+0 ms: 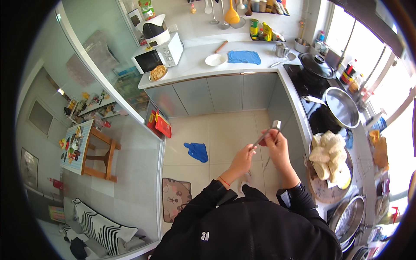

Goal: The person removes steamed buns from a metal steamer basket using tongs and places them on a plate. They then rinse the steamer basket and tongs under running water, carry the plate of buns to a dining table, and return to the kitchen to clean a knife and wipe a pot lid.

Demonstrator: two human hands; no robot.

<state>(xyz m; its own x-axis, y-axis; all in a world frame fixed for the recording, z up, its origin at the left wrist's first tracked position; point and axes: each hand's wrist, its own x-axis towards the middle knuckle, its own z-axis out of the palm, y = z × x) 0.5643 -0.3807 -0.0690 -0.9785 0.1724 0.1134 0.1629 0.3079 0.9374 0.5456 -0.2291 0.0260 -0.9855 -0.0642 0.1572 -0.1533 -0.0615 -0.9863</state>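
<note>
Both my hands are raised over the tiled floor in the middle of the kitchen. My left hand (242,159) is closed around one end of a slim metal utensil (261,139), whose exact kind I cannot tell. My right hand (276,146) grips its other part, near a shiny cylindrical metal end (276,124). Right of my hands, pale dough-like pieces (328,156) are heaped on a round board (328,191). A steel pan (342,107) stands on the black cooktop (294,73), beside a dark lidded pot (317,65).
A blue cloth (196,152) and a cat-face mat (176,200) lie on the floor. The back counter (195,52) holds a microwave (159,55), flatbreads (158,72), a white bowl (215,59), a light-blue cloth (244,57) and a rolling pin (221,47). The sink (347,221) is at lower right.
</note>
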